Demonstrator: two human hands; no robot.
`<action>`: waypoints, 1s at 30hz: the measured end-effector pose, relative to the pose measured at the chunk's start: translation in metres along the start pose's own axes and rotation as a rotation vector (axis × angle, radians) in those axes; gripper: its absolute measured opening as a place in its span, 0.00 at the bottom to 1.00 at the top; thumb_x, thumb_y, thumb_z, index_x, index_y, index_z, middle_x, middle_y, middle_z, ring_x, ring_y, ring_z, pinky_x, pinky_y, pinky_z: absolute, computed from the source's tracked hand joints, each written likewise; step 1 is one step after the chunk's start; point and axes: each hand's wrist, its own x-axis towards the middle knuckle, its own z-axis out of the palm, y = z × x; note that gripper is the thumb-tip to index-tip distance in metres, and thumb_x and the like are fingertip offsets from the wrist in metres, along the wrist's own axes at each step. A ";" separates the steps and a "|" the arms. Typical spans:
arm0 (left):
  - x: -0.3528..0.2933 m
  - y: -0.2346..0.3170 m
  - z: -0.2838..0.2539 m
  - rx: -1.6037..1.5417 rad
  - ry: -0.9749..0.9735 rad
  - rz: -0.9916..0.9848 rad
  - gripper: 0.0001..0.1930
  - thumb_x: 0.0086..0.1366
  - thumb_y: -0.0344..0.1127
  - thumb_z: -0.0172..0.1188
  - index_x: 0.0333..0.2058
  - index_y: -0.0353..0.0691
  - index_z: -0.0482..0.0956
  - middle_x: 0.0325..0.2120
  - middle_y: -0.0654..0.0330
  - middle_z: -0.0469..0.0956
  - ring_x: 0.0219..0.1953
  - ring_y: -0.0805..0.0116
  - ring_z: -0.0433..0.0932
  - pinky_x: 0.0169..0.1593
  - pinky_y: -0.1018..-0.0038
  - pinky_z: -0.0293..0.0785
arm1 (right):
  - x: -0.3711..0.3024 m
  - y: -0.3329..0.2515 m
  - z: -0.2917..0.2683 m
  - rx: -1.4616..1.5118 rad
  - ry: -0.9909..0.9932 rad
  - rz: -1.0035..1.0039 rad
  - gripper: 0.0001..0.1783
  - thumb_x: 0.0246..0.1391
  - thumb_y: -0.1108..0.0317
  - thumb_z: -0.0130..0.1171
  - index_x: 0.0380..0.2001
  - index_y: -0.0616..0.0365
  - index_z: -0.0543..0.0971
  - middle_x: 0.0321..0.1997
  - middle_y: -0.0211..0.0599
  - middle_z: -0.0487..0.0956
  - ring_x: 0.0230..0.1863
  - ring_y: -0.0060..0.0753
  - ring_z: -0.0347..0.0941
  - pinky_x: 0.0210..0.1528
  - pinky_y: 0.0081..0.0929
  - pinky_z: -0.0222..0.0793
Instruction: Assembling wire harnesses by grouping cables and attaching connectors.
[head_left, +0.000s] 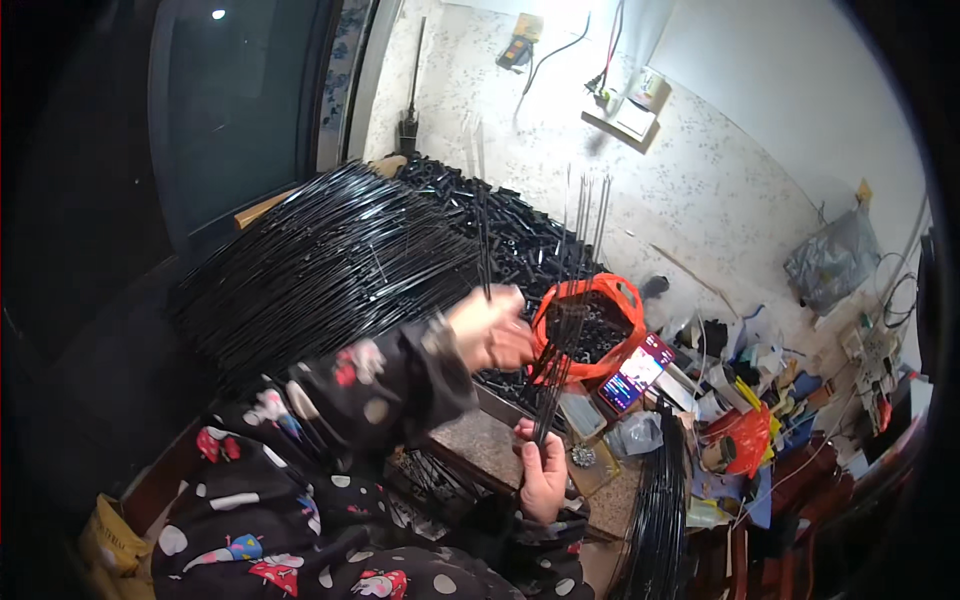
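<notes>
My left hand [492,330] is raised in front of the big pile, slightly smeared, closed around one or two thin black rods [484,235] that stand up from it. Lower and to the right, my right hand [543,480] grips the bottom of a bunch of thin black rods [566,330]; they rise in a loose fan, with darker pieces partway up. Behind that bunch sits an orange-red plastic bag [638,318], its rim turned open, with small black parts inside. A large stack of long black rods [330,265] lies at the left. Beyond it is a heap of short black tubular pieces [510,220].
A lit phone [637,374] leans beside the bag. Near it are a clear plastic bag [636,434] and a small clear box [582,414]. More black rods [658,500] hang at the front right. Mixed clutter with a red bag [745,440] fills the right side.
</notes>
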 end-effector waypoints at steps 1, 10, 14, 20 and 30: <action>0.002 -0.022 -0.015 0.016 -0.247 -0.178 0.14 0.63 0.46 0.45 0.32 0.42 0.70 0.21 0.65 0.70 0.22 0.73 0.70 0.28 0.81 0.69 | -0.002 0.002 0.005 0.050 -0.061 0.115 0.14 0.54 0.74 0.47 0.45 0.61 0.64 0.40 0.32 0.70 0.38 0.20 0.67 0.44 0.18 0.61; 0.000 -0.058 -0.003 0.283 -0.132 0.016 0.11 0.56 0.28 0.55 0.38 0.31 0.72 0.31 0.54 0.77 0.35 0.67 0.76 0.41 0.73 0.72 | -0.067 0.061 -0.030 -0.286 -0.297 0.443 0.19 0.49 0.71 0.52 0.45 0.66 0.67 0.43 0.39 0.72 0.45 0.28 0.67 0.49 0.25 0.59; -0.017 -0.090 -0.014 0.469 -0.362 -0.018 0.09 0.53 0.28 0.58 0.35 0.35 0.76 0.27 0.57 0.78 0.31 0.71 0.77 0.37 0.75 0.72 | -0.029 0.069 -0.047 0.905 0.021 0.653 0.28 0.53 0.47 0.45 0.46 0.60 0.67 0.31 0.32 0.73 0.27 0.24 0.68 0.31 0.20 0.65; -0.055 -0.141 -0.074 1.263 -0.843 0.552 0.11 0.49 0.30 0.59 0.34 0.43 0.76 0.29 0.60 0.76 0.29 0.61 0.77 0.33 0.72 0.73 | 0.050 0.055 -0.029 1.119 -0.242 0.911 0.41 0.52 0.35 0.26 0.39 0.66 0.69 0.46 0.55 0.70 0.46 0.52 0.67 0.49 0.45 0.64; -0.028 -0.169 -0.139 1.589 -0.321 0.604 0.26 0.43 0.36 0.63 0.45 0.42 0.70 0.46 0.54 0.68 0.52 0.52 0.63 0.54 0.58 0.57 | 0.067 0.013 -0.022 0.530 -0.322 0.495 0.49 0.47 0.30 0.14 0.54 0.62 0.60 0.47 0.53 0.71 0.50 0.43 0.65 0.54 0.34 0.57</action>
